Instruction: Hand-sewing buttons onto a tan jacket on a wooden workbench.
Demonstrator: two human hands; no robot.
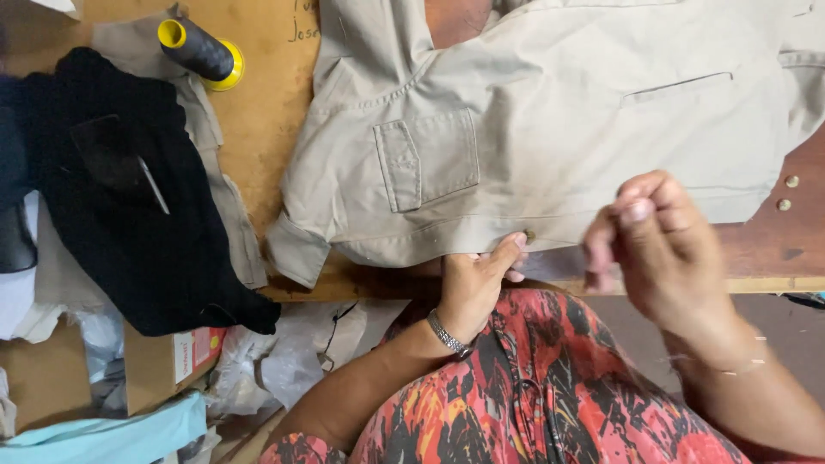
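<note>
A person in a red patterned top sews at a wooden worktop [258,120]: the left hand [473,283] pinches the hem of a khaki garment [550,112] beside a small button [530,235], while the right hand [662,245], blurred at three o'clock, has fingers closed as if drawing thread taut. Keeping the hem pinned flat should steady each stitch. A black thread cone [199,49] lies at ten o'clock.
</note>
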